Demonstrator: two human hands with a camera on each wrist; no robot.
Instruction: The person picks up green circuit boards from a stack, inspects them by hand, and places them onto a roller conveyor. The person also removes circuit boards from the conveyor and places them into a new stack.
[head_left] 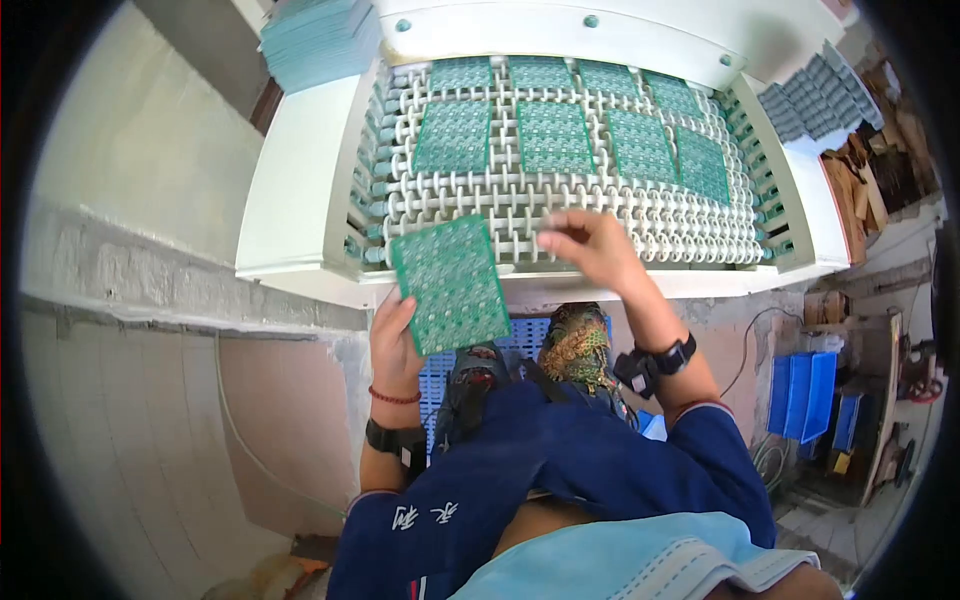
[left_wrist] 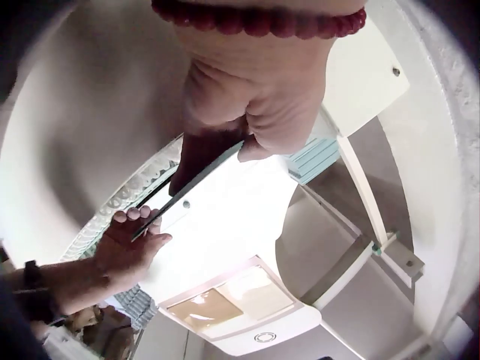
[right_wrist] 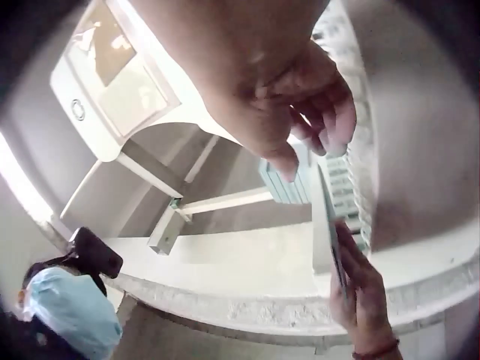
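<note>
A green printed circuit board panel (head_left: 452, 285) is held tilted in front of the conveyor's near edge. My left hand (head_left: 396, 340) grips its lower left edge, thumb over the face; in the right wrist view that hand (right_wrist: 362, 292) has the board (right_wrist: 330, 232) nearly edge-on. To the right of the board, my right hand (head_left: 598, 250) hovers over the front rollers. Its fingers are loosely bent with nothing between them, and they hang a short way from the board's upper edge in the right wrist view.
Two rows of green boards (head_left: 555, 137) lie on the white roller conveyor (head_left: 640, 245). A stack of light blue-green sheets (head_left: 322, 45) stands on the machine's left side, and a grey ridged stack (head_left: 820, 100) on its right. Blue bins (head_left: 803, 395) are at the lower right.
</note>
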